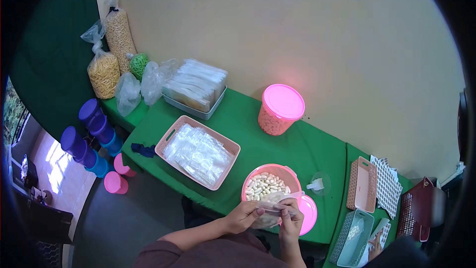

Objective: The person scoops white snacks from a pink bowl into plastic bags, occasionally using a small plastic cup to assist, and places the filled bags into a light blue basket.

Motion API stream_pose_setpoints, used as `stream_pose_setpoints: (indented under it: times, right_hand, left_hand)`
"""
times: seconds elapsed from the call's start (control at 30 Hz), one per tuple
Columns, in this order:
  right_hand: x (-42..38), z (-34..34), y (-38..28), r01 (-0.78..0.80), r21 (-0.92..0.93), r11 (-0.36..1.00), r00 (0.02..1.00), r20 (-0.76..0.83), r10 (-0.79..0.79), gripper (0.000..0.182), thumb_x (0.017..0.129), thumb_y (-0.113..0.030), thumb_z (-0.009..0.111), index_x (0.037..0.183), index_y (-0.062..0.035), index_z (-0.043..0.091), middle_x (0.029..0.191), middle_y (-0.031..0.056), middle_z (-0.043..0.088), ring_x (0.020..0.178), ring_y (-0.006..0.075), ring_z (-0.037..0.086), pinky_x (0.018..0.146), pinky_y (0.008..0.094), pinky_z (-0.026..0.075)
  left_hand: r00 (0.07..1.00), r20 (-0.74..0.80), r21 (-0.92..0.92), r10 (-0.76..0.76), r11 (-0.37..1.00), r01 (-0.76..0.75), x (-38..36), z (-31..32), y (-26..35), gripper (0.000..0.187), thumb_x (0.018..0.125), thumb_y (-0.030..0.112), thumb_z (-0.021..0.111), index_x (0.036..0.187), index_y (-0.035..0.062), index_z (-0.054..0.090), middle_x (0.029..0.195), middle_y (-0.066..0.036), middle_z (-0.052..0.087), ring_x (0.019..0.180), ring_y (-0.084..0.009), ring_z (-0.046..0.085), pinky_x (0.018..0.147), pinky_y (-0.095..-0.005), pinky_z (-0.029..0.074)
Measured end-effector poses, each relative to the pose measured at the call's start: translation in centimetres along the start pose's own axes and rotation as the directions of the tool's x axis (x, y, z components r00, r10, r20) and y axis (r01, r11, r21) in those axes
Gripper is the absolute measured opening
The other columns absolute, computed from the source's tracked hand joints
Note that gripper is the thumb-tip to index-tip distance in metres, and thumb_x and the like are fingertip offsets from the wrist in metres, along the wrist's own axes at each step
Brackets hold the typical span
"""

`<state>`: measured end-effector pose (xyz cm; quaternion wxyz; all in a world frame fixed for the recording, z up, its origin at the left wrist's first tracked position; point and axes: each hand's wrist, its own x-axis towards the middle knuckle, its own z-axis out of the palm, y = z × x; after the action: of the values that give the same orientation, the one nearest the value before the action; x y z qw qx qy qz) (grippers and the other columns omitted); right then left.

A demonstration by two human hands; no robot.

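Observation:
Both of my hands are at the table's front edge, just below a pink tub [247, 182] of whitish, oblong pieces. My left hand [243, 217] pinches one side of the top of a clear plastic bag [267, 220]. On the other side of the bag's top, my right hand [291, 218] is closed, thumb and fingers together. Pale contents show in the bag, partly hidden by my hands. A round pink lid [308, 214] lies on the green cloth to the right of my right hand.
A pink tray [231, 147] of flat clear bags and a grey basket [215, 107] of packets stand left. Behind is a lidded pink tub [279, 111]. A small white scoop [316, 184] lies right. A co-worker's hand [375, 248] is by a green basket [368, 223].

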<state>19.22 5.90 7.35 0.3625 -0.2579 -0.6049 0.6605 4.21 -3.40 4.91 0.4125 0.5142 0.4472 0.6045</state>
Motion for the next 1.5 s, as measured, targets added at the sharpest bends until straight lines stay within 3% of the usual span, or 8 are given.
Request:
stream_pose_setpoints:
  times: [0.2,0.27,0.33,0.4,0.63,0.8,1.33,1.5]
  right_hand:
    - [1.1,-1.4,-0.2,0.194,-0.166,0.967,0.97,0.178,-0.164,0.052,0.1,-0.038,0.037,0.096,0.0016,0.071,0.111,0.0112,0.06,0.11,0.0248,0.047,0.1,0.0391,0.032]
    - [1.1,-2.0,-0.2,0.213,-0.213,0.953,0.972,0.146,-0.185,0.054,0.1,-0.038,0.035,0.098,0.0022,0.07,0.111,0.0118,0.06,0.111,0.0247,0.047,0.1,0.0388,0.032]
    - [1.2,-2.3,-0.1,0.214,-0.099,0.972,0.973,0.105,-0.204,0.057,0.101,-0.041,0.031,0.11,0.0032,0.065,0.116,0.013,0.056,0.11,0.0238,0.048,0.098,0.0382,0.036]
    - [1.2,-2.4,0.3,0.235,-0.083,0.968,0.968,0.106,-0.226,0.057,0.101,-0.043,0.031,0.119,0.0029,0.059,0.118,0.0133,0.055,0.109,0.0231,0.049,0.098,0.0377,0.036]
    - [0.4,-2.4,1.8,-0.052,-0.269,0.962,0.964,0.236,0.118,0.058,0.097,-0.034,0.053,0.141,-0.0022,0.033,0.123,0.0127,0.05,0.113,0.0191,0.048,0.093,0.0335,0.041]
    - [-0.4,-2.2,3.7,-0.201,-0.246,0.948,0.966,0.114,0.234,0.023,0.093,-0.019,0.06,0.1,0.0027,0.057,0.082,0.0046,0.063,0.074,0.0091,0.059,0.067,0.0257,0.048]
    - [-0.6,-2.4,3.7,-0.292,-0.182,0.939,0.948,0.078,0.31,0.024,0.093,-0.022,0.06,0.101,0.0013,0.061,0.086,0.0056,0.065,0.077,0.0093,0.06,0.069,0.0254,0.048]
    - [-0.3,-7.4,3.7,0.0,-0.202,0.979,0.952,-0.301,-0.062,0.023,0.095,-0.021,0.058,0.099,0.0012,0.062,0.08,0.0039,0.061,0.077,0.0114,0.055,0.072,0.0265,0.045]
  left_hand:
    - [0.958,0.129,-0.007,-0.255,0.966,0.258,-0.7,-0.2,-2.0,0.043,0.101,0.032,0.04,0.117,-0.0046,0.057,0.107,-0.014,0.064,0.105,-0.0179,0.059,0.089,-0.0306,0.046]
    - [0.991,-0.049,-0.094,0.128,0.987,-0.132,0.1,1.9,-3.0,0.038,0.097,0.029,0.052,0.117,-0.003,0.058,0.107,-0.009,0.065,0.099,-0.0127,0.059,0.086,-0.0289,0.048]
    - [1.0,-0.01,-0.137,-0.003,0.991,0.002,0.3,2.5,-3.2,0.035,0.091,0.022,0.06,0.116,-0.0024,0.059,0.108,-0.008,0.065,0.1,-0.0121,0.059,0.087,-0.0286,0.048]
    - [0.963,0.074,-0.195,-0.26,0.943,0.269,0.4,2.9,-3.2,0.039,0.079,0.008,0.076,0.114,-0.001,0.059,0.11,-0.005,0.065,0.1,-0.011,0.059,0.088,-0.0279,0.049]
    - [0.914,-0.332,-0.32,-0.236,0.939,0.126,1.3,1.3,-4.0,0.034,0.086,0.017,0.07,0.112,-0.0005,0.058,0.106,-0.005,0.066,0.095,-0.0111,0.062,0.084,-0.0273,0.051]
    - [0.85,-0.412,-0.428,-0.327,0.893,0.136,1.6,1.5,-4.0,0.043,0.086,0.017,0.071,0.121,0.0018,0.05,0.109,-0.006,0.061,0.102,-0.0141,0.06,0.085,-0.028,0.051]
    - [0.848,-0.309,-0.717,-0.43,0.691,0.089,1.9,-0.6,-5.5,0.035,0.092,0.018,0.062,0.121,0.002,0.052,0.11,-0.01,0.062,0.098,-0.0173,0.062,0.087,-0.0318,0.052]
    - [0.813,-0.524,-0.564,-0.254,0.819,-0.107,2.7,-2.8,-5.5,0.039,0.097,0.013,0.049,0.134,0.0078,0.039,0.127,-0.011,0.051,0.108,-0.023,0.057,0.089,-0.032,0.051]
